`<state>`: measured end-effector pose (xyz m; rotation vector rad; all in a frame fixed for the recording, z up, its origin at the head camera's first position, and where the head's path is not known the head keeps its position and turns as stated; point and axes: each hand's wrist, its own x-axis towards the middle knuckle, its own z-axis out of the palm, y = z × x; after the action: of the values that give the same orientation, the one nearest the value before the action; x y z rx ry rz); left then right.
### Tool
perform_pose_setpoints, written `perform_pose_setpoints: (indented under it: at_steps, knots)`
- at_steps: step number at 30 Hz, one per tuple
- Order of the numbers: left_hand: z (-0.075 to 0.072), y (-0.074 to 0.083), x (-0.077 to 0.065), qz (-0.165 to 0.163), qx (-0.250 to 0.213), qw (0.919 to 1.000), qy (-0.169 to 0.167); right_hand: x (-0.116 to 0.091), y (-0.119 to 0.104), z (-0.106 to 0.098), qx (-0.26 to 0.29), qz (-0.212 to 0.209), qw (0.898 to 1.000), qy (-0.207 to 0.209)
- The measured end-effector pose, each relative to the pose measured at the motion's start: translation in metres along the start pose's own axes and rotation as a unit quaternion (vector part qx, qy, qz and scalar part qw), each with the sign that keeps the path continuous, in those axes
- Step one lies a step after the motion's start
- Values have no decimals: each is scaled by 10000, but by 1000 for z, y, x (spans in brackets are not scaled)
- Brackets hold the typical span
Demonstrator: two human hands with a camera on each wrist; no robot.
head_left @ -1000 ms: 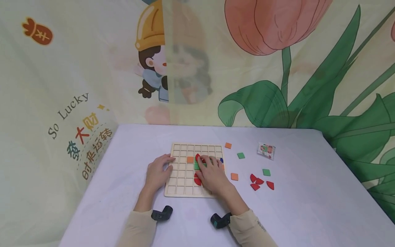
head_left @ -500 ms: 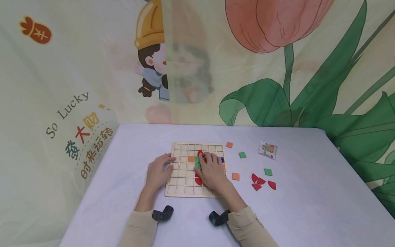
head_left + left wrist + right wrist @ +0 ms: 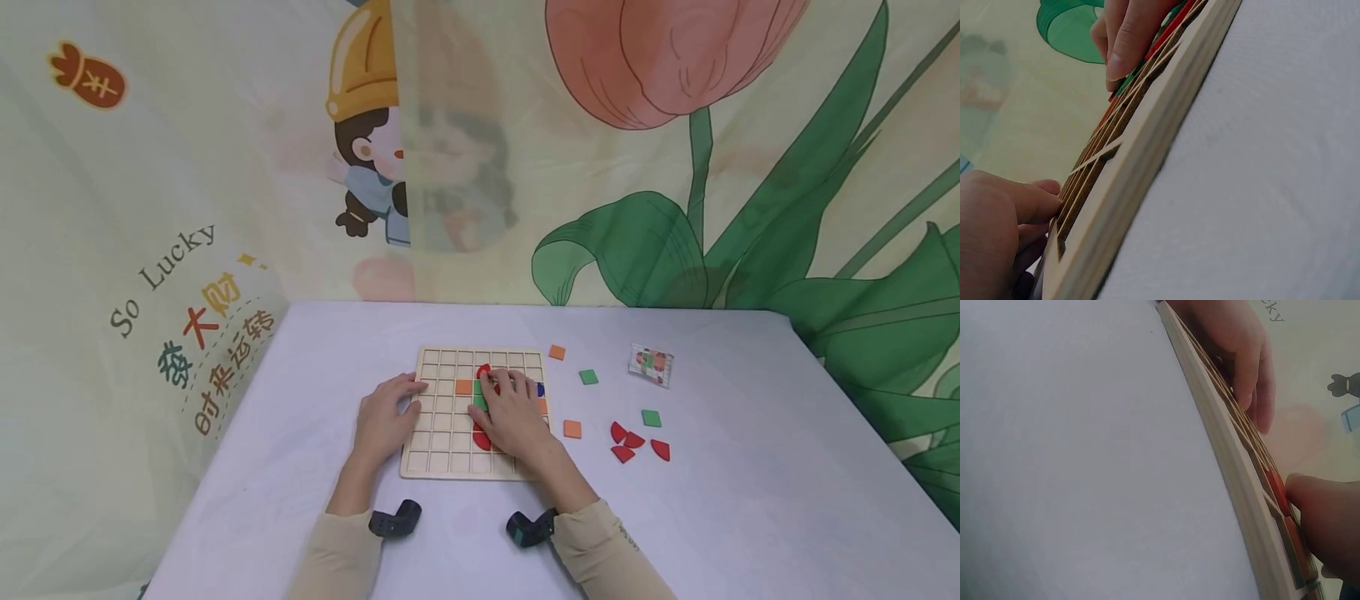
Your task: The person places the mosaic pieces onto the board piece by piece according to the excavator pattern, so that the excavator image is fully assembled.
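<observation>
Grid board (image 3: 438, 422): room to pass between left hand (image 3: 385, 419) and right hand (image 3: 516, 418).
Right edge: orange tile (image 3: 572, 429) in the way, red pieces (image 3: 633, 440) just beyond.

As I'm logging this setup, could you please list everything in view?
Table: 1, white-covered, under the board
Backdrop: 1, printed, mainly cream, behind the table
Wooden grid board: 1, pale, on the table
Board pieces: count partly hidden, red, green, orange, blue, in the grid
Loose squares: 2 orange, 2 green, right of the board
Loose quarter-circles: 4, red, right of the board
Small packet: 1, multicoloured print, right of the board
Wrist devices: 2, black, at the wrists
Sleeves: 2, beige, on the forearms
Left hand: 1, bare, at the board's left edge
Right hand: 1, bare, over board pieces
</observation>
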<state>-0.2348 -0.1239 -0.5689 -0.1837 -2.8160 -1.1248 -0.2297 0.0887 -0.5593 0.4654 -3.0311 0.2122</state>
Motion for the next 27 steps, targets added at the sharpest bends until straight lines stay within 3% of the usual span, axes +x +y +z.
perform_pose_setpoints:
  at_steps: [17, 27]
  knots:
    - [0, 2, 1, -85, 28, 9999, -69, 3, 1, 3, 154, -9, 9999, 78]
    - [0, 2, 0, -86, -71, 9999, -77, 4, 2, 2, 138, -54, 9999, -79]
